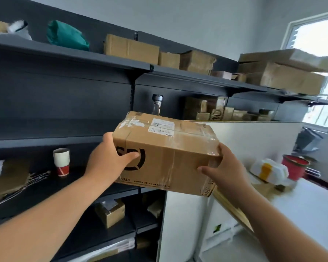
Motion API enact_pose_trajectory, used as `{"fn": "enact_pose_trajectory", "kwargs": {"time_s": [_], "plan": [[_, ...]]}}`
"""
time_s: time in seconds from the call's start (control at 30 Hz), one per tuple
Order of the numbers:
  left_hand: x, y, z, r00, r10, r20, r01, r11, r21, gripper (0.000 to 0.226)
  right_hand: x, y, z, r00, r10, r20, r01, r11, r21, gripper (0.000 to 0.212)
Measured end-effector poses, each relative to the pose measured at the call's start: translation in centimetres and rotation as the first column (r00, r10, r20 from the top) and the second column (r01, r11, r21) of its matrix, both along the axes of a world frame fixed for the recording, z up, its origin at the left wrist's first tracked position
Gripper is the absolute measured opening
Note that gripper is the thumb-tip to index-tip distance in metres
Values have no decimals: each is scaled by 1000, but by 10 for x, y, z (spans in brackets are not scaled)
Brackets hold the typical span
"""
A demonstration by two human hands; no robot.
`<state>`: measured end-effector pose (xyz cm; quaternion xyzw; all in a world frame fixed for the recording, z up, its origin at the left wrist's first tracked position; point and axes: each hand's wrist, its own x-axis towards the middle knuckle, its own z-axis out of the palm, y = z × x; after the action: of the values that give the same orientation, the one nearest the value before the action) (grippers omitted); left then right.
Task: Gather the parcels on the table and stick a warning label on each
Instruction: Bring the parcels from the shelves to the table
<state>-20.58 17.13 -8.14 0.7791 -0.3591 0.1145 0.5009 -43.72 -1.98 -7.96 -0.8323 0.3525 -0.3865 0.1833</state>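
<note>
I hold a brown cardboard parcel (167,152) in the air in front of the dark shelving, at mid-frame. It is taped, carries a black logo on its near side and a white shipping slip on top. My left hand (110,157) grips its left end, thumb across the logo. My right hand (222,167) grips the right end, fingers curled round the lower corner. The white table (311,208) lies at the lower right, below and right of the parcel.
Dark metal shelves (64,57) fill the left and back, stacked with several cardboard boxes (131,48), a green bag (66,35) and a paper cup (62,161). A white partition (254,140) stands behind the table. White packets (269,172) and a red bucket (294,166) sit at its far end.
</note>
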Motion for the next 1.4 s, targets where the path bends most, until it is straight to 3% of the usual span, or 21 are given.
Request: {"fn": "enact_pose_trajectory", "kwargs": {"time_s": [0.33, 0.6, 1.0, 1.4], "plan": [[-68, -95, -30, 969, -239, -56, 243, 965, 94, 61, -114, -27, -33, 965, -253, -68, 258, 961, 97, 83], [-101, -151, -61, 939, -324, -116, 341, 921, 188, 62, -158, -59, -70, 939, -325, -111, 341, 919, 196, 78], [-98, -267, -84, 916, -364, -167, 398, 877, 271, 62, -158, -157, -100, 913, -382, -144, 408, 879, 248, 77], [-88, -413, -101, 871, -435, -228, 484, 841, 243, 56, -152, -295, -96, 871, -443, -211, 485, 842, 235, 85]]}}
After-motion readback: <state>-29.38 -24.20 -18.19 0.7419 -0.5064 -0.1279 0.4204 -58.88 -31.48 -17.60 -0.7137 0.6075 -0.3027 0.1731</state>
